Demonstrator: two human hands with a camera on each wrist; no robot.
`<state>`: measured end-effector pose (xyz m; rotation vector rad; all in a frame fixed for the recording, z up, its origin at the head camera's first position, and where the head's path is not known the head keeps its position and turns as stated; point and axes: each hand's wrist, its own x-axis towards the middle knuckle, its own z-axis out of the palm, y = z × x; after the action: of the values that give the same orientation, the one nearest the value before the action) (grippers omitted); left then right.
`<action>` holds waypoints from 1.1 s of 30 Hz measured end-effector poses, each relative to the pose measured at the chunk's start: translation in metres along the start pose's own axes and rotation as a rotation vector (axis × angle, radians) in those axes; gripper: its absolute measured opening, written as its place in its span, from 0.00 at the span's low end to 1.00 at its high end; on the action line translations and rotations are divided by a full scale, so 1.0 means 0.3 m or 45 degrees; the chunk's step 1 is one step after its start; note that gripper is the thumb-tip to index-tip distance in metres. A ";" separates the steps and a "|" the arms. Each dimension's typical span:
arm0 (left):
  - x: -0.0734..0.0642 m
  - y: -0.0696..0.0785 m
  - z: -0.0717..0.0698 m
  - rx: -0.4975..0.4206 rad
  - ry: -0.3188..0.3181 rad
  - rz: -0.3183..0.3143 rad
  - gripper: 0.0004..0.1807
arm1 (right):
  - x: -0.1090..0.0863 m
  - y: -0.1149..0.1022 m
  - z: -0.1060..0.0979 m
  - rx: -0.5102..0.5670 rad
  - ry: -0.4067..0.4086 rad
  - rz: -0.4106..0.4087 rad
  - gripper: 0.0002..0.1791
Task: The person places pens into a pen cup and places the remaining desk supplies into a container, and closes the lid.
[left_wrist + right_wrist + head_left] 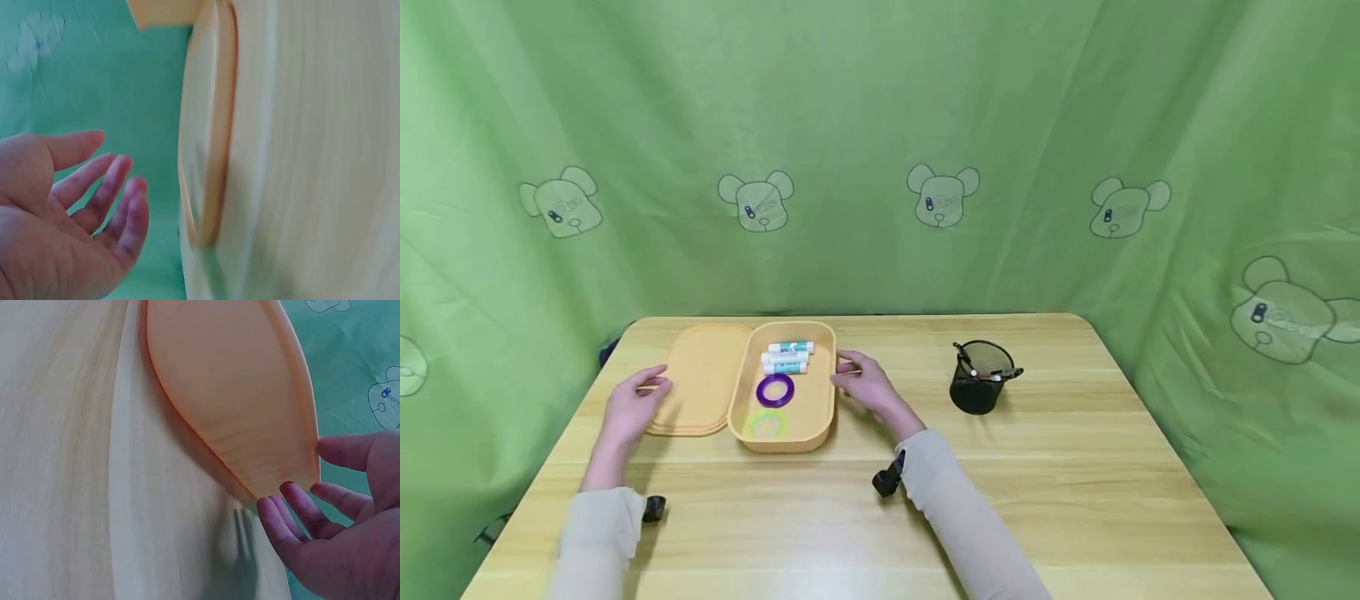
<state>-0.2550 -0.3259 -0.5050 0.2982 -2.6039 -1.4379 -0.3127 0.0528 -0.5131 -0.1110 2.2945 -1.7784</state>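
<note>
A yellow-orange plastic box point(820, 417) stands uncovered on the table, its flat lid point(703, 379) lying against its left side. Inside are several white-and-teal glue sticks point(786, 357), a purple ring point(775, 390) and a pale yellow-green ring point(766, 426). My right hand point(868, 383) is at the box's right end; in the right wrist view, the fingertips point(270, 509) touch the outer wall and the thumb meets the rim. My left hand point(631, 404) hovers by the lid's left edge, fingers loosely bent with nothing in them; the left wrist view shows it apart from the lid point(215, 144).
A black mesh pen cup point(976, 392) with several pens or tools in it stands right of my right hand. The wooden table point(1075, 500) ends at a green curtain point(865, 267) behind and at the sides.
</note>
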 end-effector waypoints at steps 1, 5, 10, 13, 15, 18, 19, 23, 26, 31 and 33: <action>0.002 -0.017 -0.016 0.010 0.016 -0.025 0.27 | 0.000 0.001 0.000 -0.005 0.004 0.000 0.35; 0.007 -0.073 -0.060 -0.029 0.009 -0.117 0.33 | 0.000 0.001 0.000 -0.012 0.006 -0.004 0.34; 0.007 -0.108 -0.085 -0.057 -0.104 -0.168 0.40 | -0.003 -0.002 -0.004 -0.007 0.007 -0.020 0.35; 0.008 -0.112 -0.085 -0.049 -0.159 -0.166 0.41 | -0.007 -0.002 -0.006 0.002 0.007 -0.024 0.35; 0.008 -0.110 -0.081 -0.045 -0.181 -0.161 0.41 | -0.010 -0.002 -0.008 0.006 0.000 -0.023 0.35; 0.010 -0.104 -0.072 -0.044 -0.188 -0.155 0.40 | -0.011 -0.001 -0.008 0.011 -0.006 -0.015 0.36; 0.011 -0.100 -0.069 -0.051 -0.189 -0.155 0.40 | -0.009 -0.001 -0.008 0.012 -0.007 -0.013 0.37; 0.013 -0.088 -0.058 -0.064 -0.202 -0.160 0.40 | -0.002 -0.001 -0.009 0.030 -0.003 -0.015 0.40; 0.014 -0.082 -0.050 -0.079 -0.207 -0.170 0.39 | 0.002 0.001 -0.011 0.041 -0.004 -0.015 0.41; 0.013 -0.075 -0.039 -0.160 -0.216 -0.220 0.38 | 0.003 0.006 -0.011 0.043 -0.012 -0.007 0.40; 0.013 -0.073 -0.034 -0.200 -0.219 -0.245 0.37 | 0.004 0.008 -0.011 0.042 -0.011 -0.006 0.39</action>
<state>-0.2543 -0.3465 -0.5180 0.4327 -2.6337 -1.7956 -0.3143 0.0563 -0.5150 -0.1182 2.2602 -1.8138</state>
